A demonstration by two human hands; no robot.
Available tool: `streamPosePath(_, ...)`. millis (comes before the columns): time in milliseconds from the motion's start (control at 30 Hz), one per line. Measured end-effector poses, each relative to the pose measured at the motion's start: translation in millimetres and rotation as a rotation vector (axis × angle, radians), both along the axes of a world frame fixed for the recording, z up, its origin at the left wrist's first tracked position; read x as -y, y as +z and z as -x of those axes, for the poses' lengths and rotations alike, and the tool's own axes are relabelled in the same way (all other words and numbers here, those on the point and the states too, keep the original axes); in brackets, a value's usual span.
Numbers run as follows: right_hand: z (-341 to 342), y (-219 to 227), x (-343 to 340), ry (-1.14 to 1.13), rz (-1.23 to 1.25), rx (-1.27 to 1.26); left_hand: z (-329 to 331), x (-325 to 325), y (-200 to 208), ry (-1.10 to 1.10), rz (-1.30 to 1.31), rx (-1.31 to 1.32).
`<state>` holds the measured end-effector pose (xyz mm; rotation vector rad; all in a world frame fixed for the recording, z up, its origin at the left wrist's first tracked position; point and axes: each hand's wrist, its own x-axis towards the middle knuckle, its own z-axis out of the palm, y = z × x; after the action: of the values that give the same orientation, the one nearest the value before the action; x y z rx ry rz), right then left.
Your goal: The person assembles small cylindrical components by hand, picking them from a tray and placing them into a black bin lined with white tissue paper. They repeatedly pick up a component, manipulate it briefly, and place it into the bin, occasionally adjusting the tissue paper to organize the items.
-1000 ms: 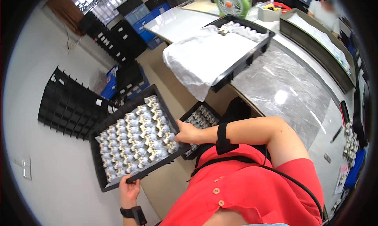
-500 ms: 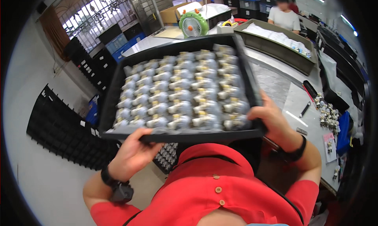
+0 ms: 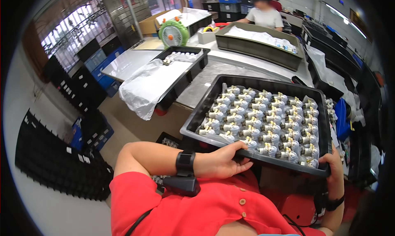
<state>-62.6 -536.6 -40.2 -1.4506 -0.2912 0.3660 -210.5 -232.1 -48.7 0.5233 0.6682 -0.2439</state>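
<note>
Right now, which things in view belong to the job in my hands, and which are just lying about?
In the job:
- black tray, held by your left hand and right hand
- small white-and-gold pieces in rows inside it

Apparently just about:
- green fan
- olive bin on the bench
- blue crates at the far left
</note>
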Motion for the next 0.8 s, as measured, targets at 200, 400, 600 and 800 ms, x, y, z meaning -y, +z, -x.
streamPosePath(200,-63.0,10.3,-37.2,0.155,0.097,0.037,25.0,-44.0,18.5,-0.446,-0.14,0.168)
streamPosePath(400,-175.4,34.9,-90.6,0.33,0.266,0.067,44.9,-125.8,69.5,-0.483,-2.387,0.914)
streamPosePath(600,-296.9,46.9,-173.9,0.358,0.765,0.535,25.1,-177.6,35.5,-0.887,-2.611,0.549)
streamPosePath(800,-353.8,48.2,-269.6,0.264,1.221,0.787,-38.7,-198.6,28.3,-0.687,-2.613,1.056)
